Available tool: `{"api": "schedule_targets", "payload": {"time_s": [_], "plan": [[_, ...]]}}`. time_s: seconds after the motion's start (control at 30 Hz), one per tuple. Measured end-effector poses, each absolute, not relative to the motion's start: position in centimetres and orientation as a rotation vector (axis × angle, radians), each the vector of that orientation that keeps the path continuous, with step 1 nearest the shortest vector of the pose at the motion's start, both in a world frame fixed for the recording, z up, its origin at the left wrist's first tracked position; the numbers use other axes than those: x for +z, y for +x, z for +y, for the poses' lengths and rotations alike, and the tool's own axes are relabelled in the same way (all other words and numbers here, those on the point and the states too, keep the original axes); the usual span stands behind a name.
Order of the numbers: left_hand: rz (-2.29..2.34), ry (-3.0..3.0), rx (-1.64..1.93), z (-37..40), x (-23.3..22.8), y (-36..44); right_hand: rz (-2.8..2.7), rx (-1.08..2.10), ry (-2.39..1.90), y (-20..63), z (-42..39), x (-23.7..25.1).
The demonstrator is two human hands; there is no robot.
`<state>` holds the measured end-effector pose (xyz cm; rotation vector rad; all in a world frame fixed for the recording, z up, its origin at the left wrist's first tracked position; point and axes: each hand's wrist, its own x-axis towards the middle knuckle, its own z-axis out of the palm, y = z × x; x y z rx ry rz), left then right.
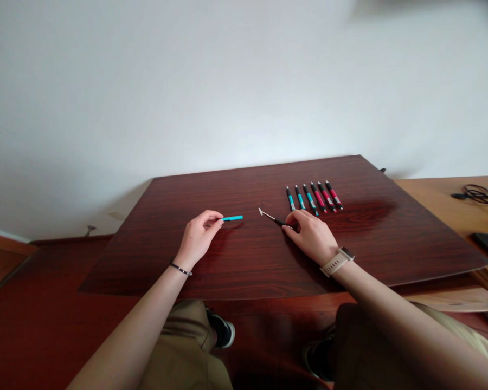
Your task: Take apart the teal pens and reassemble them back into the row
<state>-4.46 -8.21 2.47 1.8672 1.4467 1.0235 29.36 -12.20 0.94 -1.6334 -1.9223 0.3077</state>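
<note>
Left hand [198,234] pinches a blue tube [232,218], right hand [311,234] pinches a pen's inner part [273,218], apart at mid-desk [228,271]; six pens [314,197] lined near the far edge.

Both arms reach forward — left hand [198,234] and right hand [311,235] apparently pinching, grip closed.

Lay bare across the left half and the whole front strip of the counter [154,271], open to any pass. Held a row of 6 pens [314,197] at the back right, just beyond the right hand [311,235]. Left a clear gap between the hands, crossed only by a thin pen part [268,215] and a blue tube [232,218].
</note>
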Motion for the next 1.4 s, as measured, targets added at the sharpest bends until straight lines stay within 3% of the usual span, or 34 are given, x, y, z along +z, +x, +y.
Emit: {"api": "schedule_targets", "payload": {"time_s": [0.27, 0.53, 1.4], "plan": [[1.612, 2.114, 0.972, -9.2, 2.4, -5.2, -1.996, 0.281, -1.727, 28.8, -11.7, 1.4], [1.881, 2.439, 0.678, -10.0, 2.8, -3.9, -2.014, 0.264, -1.740, 28.2, -11.7, 1.5], [2.255, 2.265, 0.161, -8.7, 3.8, -2.8, -1.956, 0.341, -1.607, 29.5, -12.5, 0.9]]}}
